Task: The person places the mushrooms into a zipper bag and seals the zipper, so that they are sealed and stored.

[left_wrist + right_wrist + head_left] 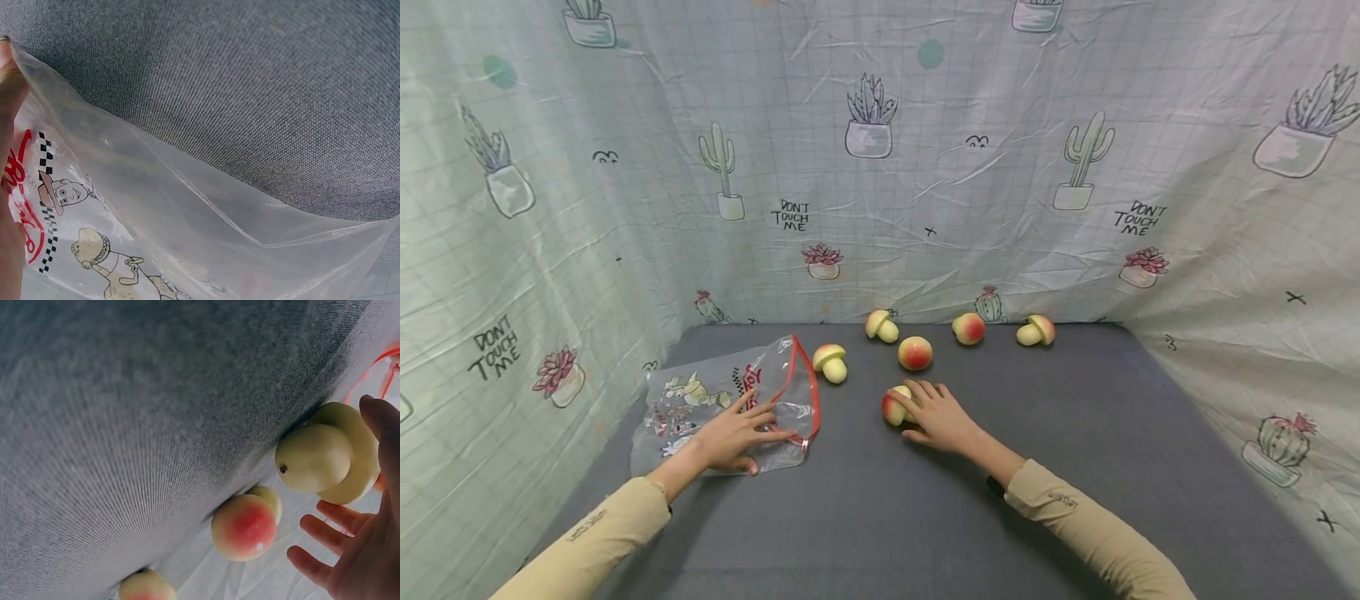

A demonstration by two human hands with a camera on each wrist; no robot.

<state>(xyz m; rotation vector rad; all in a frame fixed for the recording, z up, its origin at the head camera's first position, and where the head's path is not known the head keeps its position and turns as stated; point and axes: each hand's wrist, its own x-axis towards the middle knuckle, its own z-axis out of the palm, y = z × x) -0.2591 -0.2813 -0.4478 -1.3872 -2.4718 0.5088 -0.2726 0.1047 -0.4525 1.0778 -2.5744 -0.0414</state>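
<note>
My left hand (pixel 733 437) rests with spread fingers on a clear plastic bag (pixel 700 375) with a red-edged opening and cartoon figures, lying at the left. In the left wrist view, part of that hand (pixel 9 187) shows beside the printed bag (pixel 162 206). My right hand (pixel 943 421) is at a red-and-yellow toy mushroom (pixel 897 406), its index finger over the cap. In the right wrist view, the mushroom (pixel 315 456) lies between the thumb and the outstretched fingers of the right hand (pixel 369 550); a firm hold is not visible.
Behind the hands lie more toy mushrooms: one (pixel 831 364) beside the bag's opening, one (pixel 882 326) at the back and one (pixel 1036 331) at the back right. Two rounded red-and-yellow pieces (pixel 915 353) lie among them. A printed curtain (pixel 880 183) surrounds the grey table (pixel 850 525).
</note>
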